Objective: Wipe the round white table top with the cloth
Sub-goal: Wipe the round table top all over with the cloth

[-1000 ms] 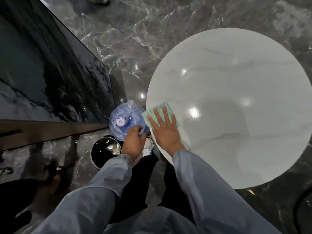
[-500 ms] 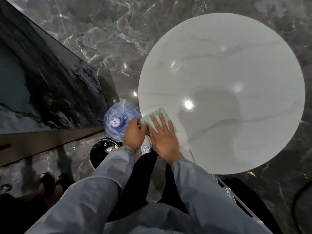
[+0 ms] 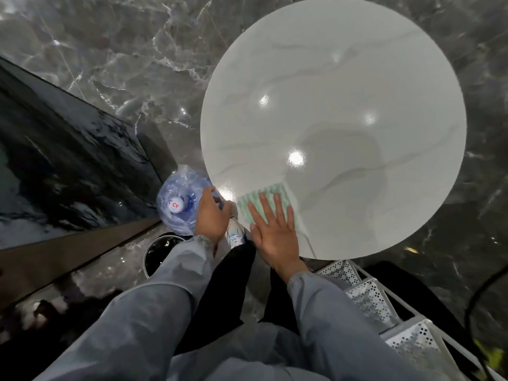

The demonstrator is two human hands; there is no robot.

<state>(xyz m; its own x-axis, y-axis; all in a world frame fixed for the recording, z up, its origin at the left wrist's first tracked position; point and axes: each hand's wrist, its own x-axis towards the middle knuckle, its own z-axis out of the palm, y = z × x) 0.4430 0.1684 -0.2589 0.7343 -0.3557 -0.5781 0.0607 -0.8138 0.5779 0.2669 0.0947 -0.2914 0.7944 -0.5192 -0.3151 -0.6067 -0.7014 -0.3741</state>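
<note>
Two hands are in view. I have the right hand (image 3: 275, 237) flat, fingers (image 3: 265, 207) spread wide, pressing the green-striped cloth (image 3: 278, 189) onto the white desk (image 3: 343, 92) near its lower-left rim, so I judge wiping is under way. Next I'd sweep toward the upper right with even pressure. The left hand (image 3: 211, 215) curls at the rim beside a water bottle (image 3: 176, 204); I cannot tell whether it grips anything. Blur smears the cloth's edge.

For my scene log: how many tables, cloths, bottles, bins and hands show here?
Table: 1
Cloth: 1
Bottle: 1
Bin: 1
Hands: 2, left and right
Total: 6
</note>
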